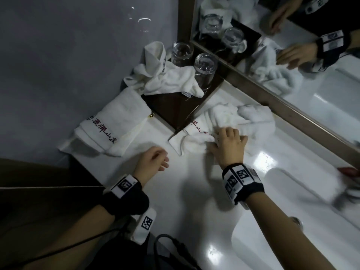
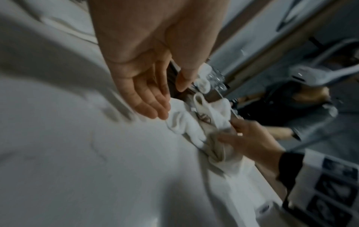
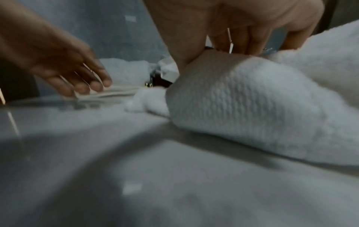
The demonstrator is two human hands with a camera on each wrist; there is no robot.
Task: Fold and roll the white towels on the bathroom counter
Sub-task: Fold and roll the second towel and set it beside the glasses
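Currently the right hand (image 1: 227, 146) presses its grip, fingers curled, into the crumpled towel (image 1: 233, 121) beside the tray (image 1: 175, 108); the left hand (image 1: 153, 160) hovers relaxed, empty.

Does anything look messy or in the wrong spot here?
Yes. A crumpled towel is flopped over the dark tray against the upside-down glasses. The towel under the right hand is still bunched up.

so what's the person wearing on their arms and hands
Both forearms are bare, with no sleeves or gloves. Each wrist carries a black band fitted with white blocks printed with black square code markers: the left wrist band and the right wrist band. A thin black cable runs along the left forearm.
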